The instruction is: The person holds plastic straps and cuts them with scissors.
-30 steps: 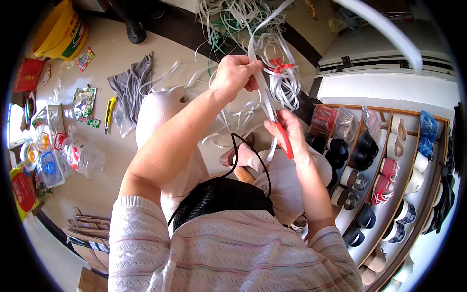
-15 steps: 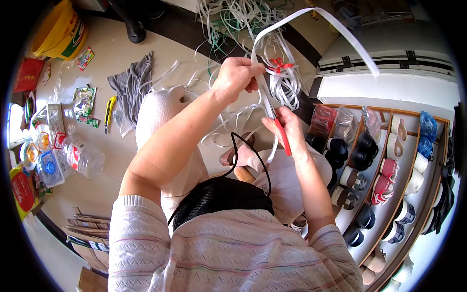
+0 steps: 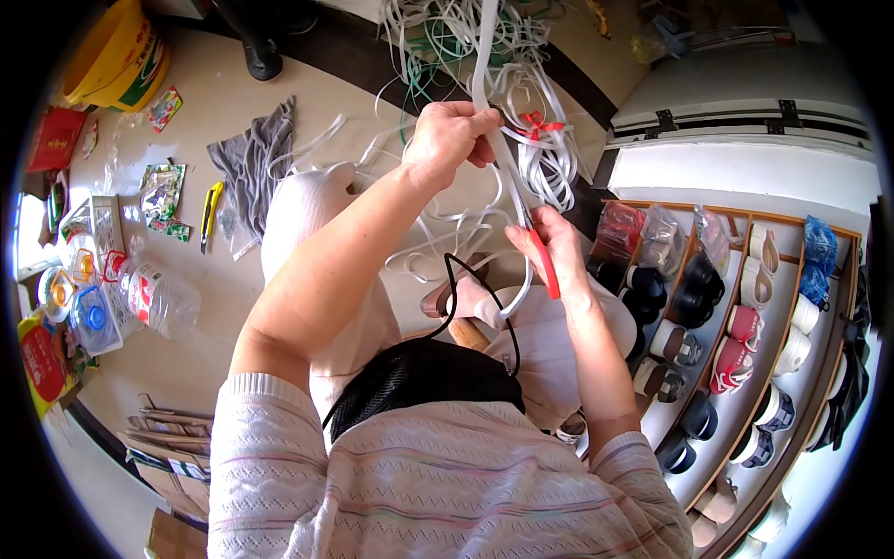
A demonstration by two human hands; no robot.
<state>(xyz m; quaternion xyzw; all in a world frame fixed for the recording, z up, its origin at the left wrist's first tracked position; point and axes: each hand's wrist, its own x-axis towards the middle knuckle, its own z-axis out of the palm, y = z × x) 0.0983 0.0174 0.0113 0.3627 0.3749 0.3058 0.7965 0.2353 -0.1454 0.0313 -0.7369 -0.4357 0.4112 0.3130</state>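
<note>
My left hand (image 3: 449, 140) is closed, pinching a flat white plastic strap (image 3: 482, 61) between thumb and fingers. Above that hand the strap rises out of the top of the view; below, it runs down toward my other hand and curls over my right knee. Red-handled scissors (image 3: 544, 265) are gripped in my right hand (image 3: 557, 244), their blades pointing up along the strap. Whether the blades are spread or together cannot be made out. Beyond both hands, a tangled heap of white and green straps (image 3: 438, 47) lies on the floor, with a coiled white bundle (image 3: 551, 172) tied by a red ribbon (image 3: 538, 125).
A wooden shoe rack (image 3: 726, 214) stands to the right. On the floor at left are a yellow utility knife (image 3: 212, 210), a grey cloth (image 3: 256, 154), a yellow bucket (image 3: 112, 65), plastic bottles (image 3: 158, 293) and stacked cardboard (image 3: 172, 447). A black boot (image 3: 256, 47) is at the top.
The strap's upper part, which arched over to the right with its end in view, now stretches upward past the top edge. My left hand shifted slightly up and left; my right hand barely moved.
</note>
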